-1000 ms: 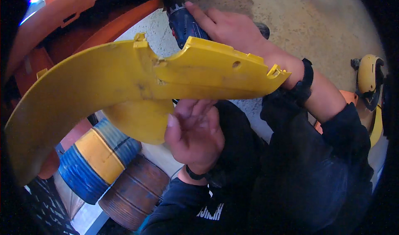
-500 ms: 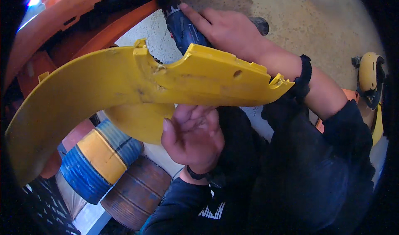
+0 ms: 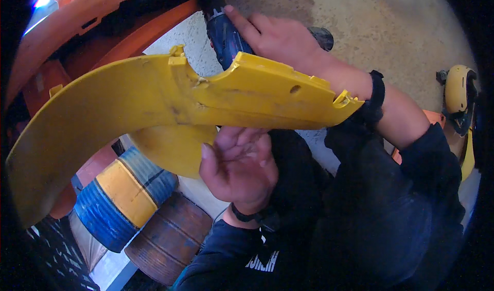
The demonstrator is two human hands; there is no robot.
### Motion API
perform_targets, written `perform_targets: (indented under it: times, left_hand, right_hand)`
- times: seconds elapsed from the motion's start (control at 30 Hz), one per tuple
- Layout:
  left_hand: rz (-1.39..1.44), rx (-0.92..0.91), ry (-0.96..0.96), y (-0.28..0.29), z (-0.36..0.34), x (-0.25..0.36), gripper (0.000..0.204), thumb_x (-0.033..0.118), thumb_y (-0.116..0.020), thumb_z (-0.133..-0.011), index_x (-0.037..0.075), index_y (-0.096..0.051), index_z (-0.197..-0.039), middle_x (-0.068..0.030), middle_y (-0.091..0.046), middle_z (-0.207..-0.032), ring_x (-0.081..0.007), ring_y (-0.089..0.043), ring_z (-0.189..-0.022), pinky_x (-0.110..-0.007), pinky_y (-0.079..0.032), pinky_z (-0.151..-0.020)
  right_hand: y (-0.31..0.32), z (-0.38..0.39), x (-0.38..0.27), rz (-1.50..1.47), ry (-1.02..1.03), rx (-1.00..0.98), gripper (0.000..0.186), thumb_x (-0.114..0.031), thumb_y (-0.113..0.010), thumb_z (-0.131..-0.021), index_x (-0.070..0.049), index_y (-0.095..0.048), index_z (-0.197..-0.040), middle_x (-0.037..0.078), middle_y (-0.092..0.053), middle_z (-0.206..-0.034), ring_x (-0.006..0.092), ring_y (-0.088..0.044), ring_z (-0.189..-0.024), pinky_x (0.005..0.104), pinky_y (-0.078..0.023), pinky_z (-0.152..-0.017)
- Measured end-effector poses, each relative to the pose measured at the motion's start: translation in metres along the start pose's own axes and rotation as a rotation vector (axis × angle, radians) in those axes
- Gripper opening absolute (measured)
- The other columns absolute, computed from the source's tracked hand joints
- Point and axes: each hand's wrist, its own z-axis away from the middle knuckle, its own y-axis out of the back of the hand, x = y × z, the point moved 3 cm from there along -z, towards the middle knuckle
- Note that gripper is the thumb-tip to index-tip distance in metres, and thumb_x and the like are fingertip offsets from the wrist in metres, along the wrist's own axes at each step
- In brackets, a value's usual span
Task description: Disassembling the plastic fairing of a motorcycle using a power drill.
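Little has moved on my feed: against a second ago the yellow panel (image 3: 247, 100) sits slightly lower at its narrow right end, and against half a second ago it has barely stirred. The drill (image 3: 226, 36) is likewise almost where it was, so I take it that the work is dwelling on one spot and that steadiness counts for more just now than travel. My right hand (image 3: 288, 41) is wrapped on the drill, index finger stretched along its side toward the dark nose, which sits at the far end of an orange panel (image 3: 139, 41); I cannot make out whether the tip touches anything. The yellow panel lies across the middle of the view, nearer to me than the drill, and hides the drill's lower part. My left hand (image 3: 242, 167) is below it, well apart from the right, palm turned up and thumb standing away from the fingers; the fingertips disappear behind the panel's lower edge, so I cannot tell whether they grip it or only rest there. A rounded yellow flap (image 3: 172, 147) shows beside that thumb. Beyond it lie a blue and yellow barrel (image 3: 126, 193) and a rusty brown barrel (image 3: 170, 239).
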Motion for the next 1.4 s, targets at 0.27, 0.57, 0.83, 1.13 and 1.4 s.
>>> perform_targets:
  times: [0.27, 0.57, 0.83, 1.13, 1.4]
  left_hand:
    - [0.082, 0.142, 0.027, -0.003, 0.006, 0.002, 0.062, 0.051, -0.033, -0.091, -0.005, -0.056, -0.105, -0.0103, -0.061, -0.088, -0.0146, -0.05, -0.067, -0.026, -0.039, -0.042]
    - [0.055, 0.004, 0.039, -0.006, 0.007, 0.003, 0.063, 0.052, -0.032, -0.091, -0.004, -0.059, -0.103, -0.0113, -0.061, -0.092, -0.0147, -0.052, -0.07, -0.025, -0.038, -0.044]
    - [0.085, 0.077, 0.074, -0.007, 0.008, 0.004, 0.066, 0.055, -0.032, -0.09, -0.004, -0.059, -0.099, -0.0124, -0.062, -0.091, -0.0153, -0.051, -0.069, -0.026, -0.037, -0.043]
    - [0.036, 0.067, 0.046, -0.004, 0.004, 0.002, 0.064, 0.053, -0.033, -0.09, -0.005, -0.06, -0.097, -0.0118, -0.062, -0.085, -0.0147, -0.053, -0.065, -0.025, -0.037, -0.041]
    - [0.013, 0.061, 0.033, -0.001, -0.001, 0.001, 0.066, 0.052, -0.031, -0.091, -0.005, -0.06, -0.102, -0.0127, -0.063, -0.09, -0.0137, -0.053, -0.067, -0.024, -0.037, -0.041]
  right_hand:
    - [0.004, -0.001, -0.002, 0.001, -0.012, -0.025, 0.06, -0.013, -0.052, -0.077, 0.0, -0.038, -0.133, 0.017, -0.058, -0.083, 0.0318, -0.063, -0.07, 0.0401, -0.053, -0.059]
    - [0.01, -0.006, -0.005, 0.014, -0.028, -0.075, 0.063, -0.013, -0.052, -0.077, -0.001, -0.034, -0.136, 0.018, -0.058, -0.09, 0.0318, -0.064, -0.074, 0.0406, -0.054, -0.063]
    - [-0.002, -0.005, -0.011, 0.002, -0.107, -0.131, 0.063, -0.013, -0.049, -0.081, -0.001, -0.028, -0.139, 0.021, -0.057, -0.096, 0.0337, -0.064, -0.079, 0.0416, -0.053, -0.066]
    - [0.003, -0.002, 0.003, 0.068, -0.013, -0.033, 0.069, -0.017, -0.056, -0.077, -0.009, -0.03, -0.141, 0.013, -0.053, -0.082, 0.0294, -0.063, -0.071, 0.0378, -0.052, -0.058]
    - [0.004, 0.002, 0.006, 0.074, 0.016, -0.004, 0.066, -0.016, -0.055, -0.077, -0.01, -0.033, -0.139, 0.012, -0.054, -0.083, 0.0284, -0.062, -0.071, 0.0367, -0.052, -0.058]
